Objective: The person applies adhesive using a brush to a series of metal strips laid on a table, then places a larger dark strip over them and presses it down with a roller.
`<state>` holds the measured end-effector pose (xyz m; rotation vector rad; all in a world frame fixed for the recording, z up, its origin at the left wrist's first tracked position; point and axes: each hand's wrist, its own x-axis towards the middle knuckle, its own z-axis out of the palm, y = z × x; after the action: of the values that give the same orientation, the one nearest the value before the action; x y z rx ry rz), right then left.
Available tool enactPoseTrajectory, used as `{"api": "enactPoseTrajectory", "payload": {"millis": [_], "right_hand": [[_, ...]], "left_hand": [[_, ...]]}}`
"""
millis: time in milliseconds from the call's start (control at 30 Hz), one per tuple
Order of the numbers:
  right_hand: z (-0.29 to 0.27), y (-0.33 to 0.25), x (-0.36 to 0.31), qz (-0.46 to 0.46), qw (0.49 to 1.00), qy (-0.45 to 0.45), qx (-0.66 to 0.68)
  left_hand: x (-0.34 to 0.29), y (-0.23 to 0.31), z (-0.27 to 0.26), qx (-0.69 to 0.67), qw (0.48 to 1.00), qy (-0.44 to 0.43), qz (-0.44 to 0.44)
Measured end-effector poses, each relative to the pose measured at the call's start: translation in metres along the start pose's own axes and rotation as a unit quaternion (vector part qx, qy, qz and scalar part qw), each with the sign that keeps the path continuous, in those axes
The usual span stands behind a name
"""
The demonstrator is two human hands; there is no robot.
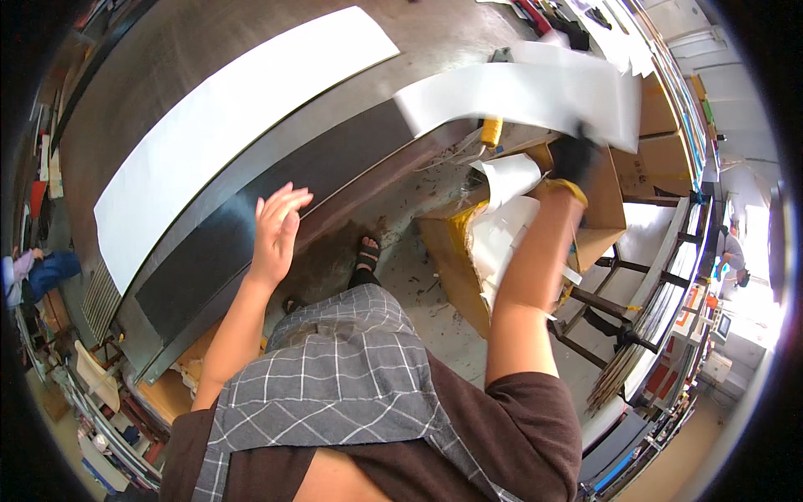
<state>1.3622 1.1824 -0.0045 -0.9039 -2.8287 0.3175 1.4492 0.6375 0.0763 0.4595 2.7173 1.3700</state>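
My right hand [572, 159], in a black glove with a yellow cuff, reaches out over a cardboard box and grips the lower edge of a white sheet [519, 90]. Both the glove and this sheet are smeared by motion, so the single fingers do not show. My left hand [280, 222] is bare, its fingers loosely stretched, with nothing in it. It hovers by the front edge of a long dark panel [284, 192] on the workbench. Behind that panel lies a long white sheet [242, 125], flat on the bench [435, 33].
The open cardboard box [456, 259] on the floor holds white scraps [506, 226]. A yellow handle [492, 132] shows at the bench edge. A metal rack [636, 314] with stacked sheets stands to the right. Other people [50, 272] are far left and far right.
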Motion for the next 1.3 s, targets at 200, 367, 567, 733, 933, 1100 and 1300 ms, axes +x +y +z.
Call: {"api": "enactPoseTrajectory", "payload": {"millis": [200,367,567,733,933,1100,1300], "right_hand": [[-0.052,0.240,-0.055,0.262,0.963,0.048,-0.039],[0.060,0.247,-0.190,0.366,0.904,-0.204,-0.083],[0.092,0.036,-0.111,0.073,0.975,-0.046,0.207],[0.079,-0.105,-0.012,-0.013,0.969,0.004,0.248],[0.095,-0.069,0.019,0.074,0.940,-0.137,0.304],[0.048,-0.134,-0.180,0.110,0.787,-0.114,0.597],[0.023,-0.204,-0.409,0.009,0.848,-0.179,0.499]], "left_hand": [[-0.013,0.006,0.038,0.010,0.997,-0.008,-0.081],[-0.014,0.012,0.054,0.022,0.996,-0.038,-0.076],[-0.071,-0.004,0.033,0.094,0.986,0.038,-0.131],[-0.175,-0.052,-0.029,0.234,0.934,0.158,-0.221],[-0.381,-0.142,-0.175,0.356,0.822,0.247,-0.369],[-0.491,-0.205,-0.282,0.436,0.803,0.198,-0.354],[-0.493,-0.268,-0.343,0.342,0.900,0.106,-0.248]]}}
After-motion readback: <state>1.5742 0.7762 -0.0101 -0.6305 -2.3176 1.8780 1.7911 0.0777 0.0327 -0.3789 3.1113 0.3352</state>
